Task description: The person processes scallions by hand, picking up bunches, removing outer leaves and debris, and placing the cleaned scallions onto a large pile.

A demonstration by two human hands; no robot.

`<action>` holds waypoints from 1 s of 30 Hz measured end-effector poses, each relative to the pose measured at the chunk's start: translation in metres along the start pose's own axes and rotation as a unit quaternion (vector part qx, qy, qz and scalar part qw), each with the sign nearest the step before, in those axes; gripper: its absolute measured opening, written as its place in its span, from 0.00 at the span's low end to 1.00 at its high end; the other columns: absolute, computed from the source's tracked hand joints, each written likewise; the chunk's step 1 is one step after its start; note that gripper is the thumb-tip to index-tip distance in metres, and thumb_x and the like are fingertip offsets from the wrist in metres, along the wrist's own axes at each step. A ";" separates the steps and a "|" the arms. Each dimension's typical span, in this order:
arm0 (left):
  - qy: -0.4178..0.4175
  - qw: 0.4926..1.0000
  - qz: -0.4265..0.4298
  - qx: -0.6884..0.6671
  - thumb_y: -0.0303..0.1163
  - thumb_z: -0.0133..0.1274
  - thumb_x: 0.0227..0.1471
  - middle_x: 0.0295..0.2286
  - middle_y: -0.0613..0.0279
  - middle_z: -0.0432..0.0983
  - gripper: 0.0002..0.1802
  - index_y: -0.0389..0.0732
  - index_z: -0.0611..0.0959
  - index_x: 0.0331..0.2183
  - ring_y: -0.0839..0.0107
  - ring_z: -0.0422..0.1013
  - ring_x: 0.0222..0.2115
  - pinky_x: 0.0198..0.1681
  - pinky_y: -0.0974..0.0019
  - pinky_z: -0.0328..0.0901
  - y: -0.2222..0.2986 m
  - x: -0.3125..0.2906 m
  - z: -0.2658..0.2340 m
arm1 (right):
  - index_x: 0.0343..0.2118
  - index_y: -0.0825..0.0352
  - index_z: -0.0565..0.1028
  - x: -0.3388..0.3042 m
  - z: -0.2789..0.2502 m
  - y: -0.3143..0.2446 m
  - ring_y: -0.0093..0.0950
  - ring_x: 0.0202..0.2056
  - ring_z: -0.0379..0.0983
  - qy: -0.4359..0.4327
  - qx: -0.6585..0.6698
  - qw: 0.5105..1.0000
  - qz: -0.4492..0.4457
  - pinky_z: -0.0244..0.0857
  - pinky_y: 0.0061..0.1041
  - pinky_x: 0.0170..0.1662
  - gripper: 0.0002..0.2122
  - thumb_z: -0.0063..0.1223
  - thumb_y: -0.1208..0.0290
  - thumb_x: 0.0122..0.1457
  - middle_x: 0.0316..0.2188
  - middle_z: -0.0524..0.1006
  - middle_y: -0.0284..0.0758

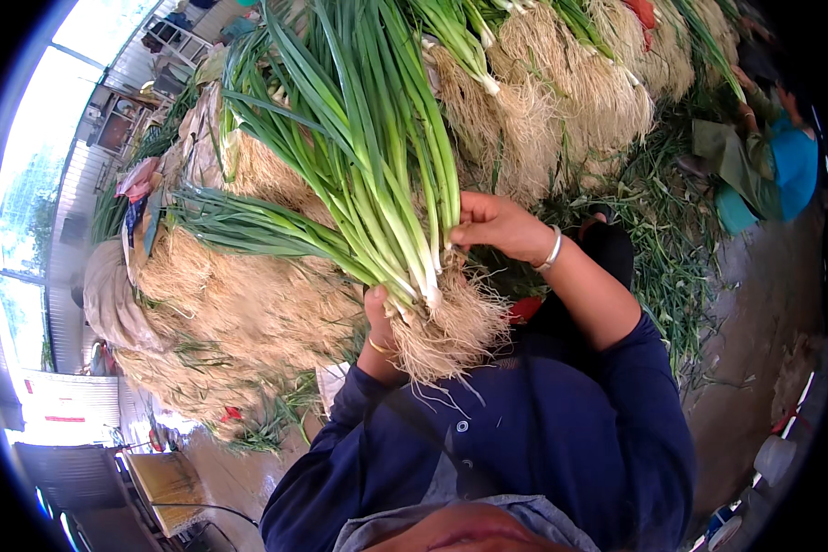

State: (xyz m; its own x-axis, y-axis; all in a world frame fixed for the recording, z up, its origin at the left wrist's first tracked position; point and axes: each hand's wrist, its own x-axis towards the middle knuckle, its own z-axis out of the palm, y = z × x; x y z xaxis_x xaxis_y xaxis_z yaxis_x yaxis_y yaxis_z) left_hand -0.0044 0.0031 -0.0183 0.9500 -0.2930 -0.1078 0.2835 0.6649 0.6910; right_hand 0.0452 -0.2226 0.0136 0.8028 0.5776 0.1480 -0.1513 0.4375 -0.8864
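Note:
A thick bunch of green onions with long green leaves, white stems and pale stringy roots is held up in front of my chest. My left hand grips it low on the left side, its fingers mostly hidden behind the stems. On the other side, my right hand pinches at the white stem ends, fingertips and thumb pressed together on a stalk at the bunch's right edge. The roots hang loose below both hands. Some stalks fan out to the left over the heap behind.
A big heap of green onions, roots outward, rises ahead and to the left. More root bundles lie at the far right. Cut leaves litter the floor on my right. Another person is at the far right. A yellowish board stands lower left.

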 end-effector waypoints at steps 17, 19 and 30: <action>0.041 0.999 0.013 -0.018 0.48 0.56 0.41 0.42 0.45 0.72 0.41 0.31 0.66 0.51 0.53 0.74 0.36 0.37 0.58 0.73 -0.014 0.002 -0.074 | 0.51 0.65 0.65 0.029 0.002 0.021 0.13 0.23 0.60 -0.090 0.208 0.974 0.030 0.55 0.11 0.24 0.18 0.51 0.68 0.59 0.32 0.72 0.26; 0.034 0.999 0.028 -0.005 0.47 0.56 0.41 0.42 0.45 0.72 0.40 0.31 0.66 0.51 0.53 0.74 0.36 0.37 0.58 0.73 -0.014 -0.003 -0.084 | 0.47 0.64 0.67 0.031 0.003 0.030 0.12 0.21 0.60 -0.065 0.228 0.971 0.034 0.54 0.10 0.23 0.14 0.49 0.68 0.60 0.30 0.72 0.25; 0.008 0.999 0.029 -0.013 0.46 0.58 0.40 0.39 0.43 0.74 0.39 0.29 0.68 0.48 0.52 0.75 0.35 0.39 0.54 0.73 -0.006 -0.015 -0.076 | 0.34 0.67 0.67 -0.024 0.002 0.029 0.16 0.14 0.59 -0.078 0.073 0.994 0.039 0.51 0.15 0.15 0.04 0.46 0.72 0.61 0.16 0.68 0.31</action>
State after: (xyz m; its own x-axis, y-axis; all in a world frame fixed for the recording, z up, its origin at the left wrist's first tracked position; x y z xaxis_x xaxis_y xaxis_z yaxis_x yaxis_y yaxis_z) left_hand -0.0107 0.0556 -0.0756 0.9667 -0.2431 -0.0799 0.2316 0.6985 0.6771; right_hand 0.0204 -0.2222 -0.0153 0.6881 0.7081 0.1585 -0.3005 0.4769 -0.8260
